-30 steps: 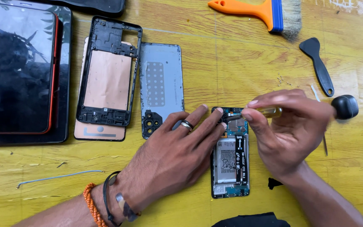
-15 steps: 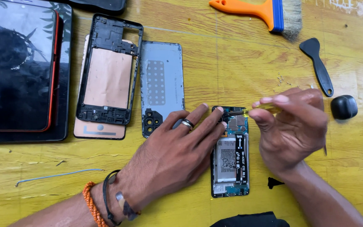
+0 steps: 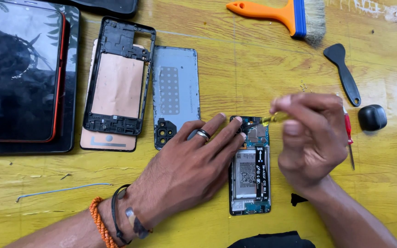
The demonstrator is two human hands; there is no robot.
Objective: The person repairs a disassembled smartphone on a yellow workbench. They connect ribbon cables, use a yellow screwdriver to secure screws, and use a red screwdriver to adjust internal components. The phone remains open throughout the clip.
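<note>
Fingers [image 3: 217, 133] of the left hand [image 3: 184, 172] lie flat and spread across the left edge of the opened phone body [image 3: 250, 183], a slim rectangle with its battery and dark circuit boards exposed, pinning it to the yellow wooden surface [image 3: 253, 69]; they press down and grip nothing. A silver ring sits on one of them. The right hand [image 3: 311, 138], just right of the phone body's upper end, has its fingers pinched narrow around a small screwdriver with a clear yellow handle [image 3: 274, 119], whose tip reaches toward the phone body's top corner, close to the left fingertips.

Compared with a second ago, the right hand has lifted and rolled: the yellow handle, then low and nearly level over the phone body, now angles down from a higher pinch, and the hand is motion-blurred. That reads as the driver being twirled on a screw at the top of the board, though the screw itself is too small to see. The left hand has not moved.

Left of the phone body lie a grey back cover with a camera cutout [image 3: 175, 96] and a black mid-frame with a copper-coloured sheet [image 3: 118, 87]. Right of it rests a red-handled screwdriver [image 3: 348, 133].
</note>
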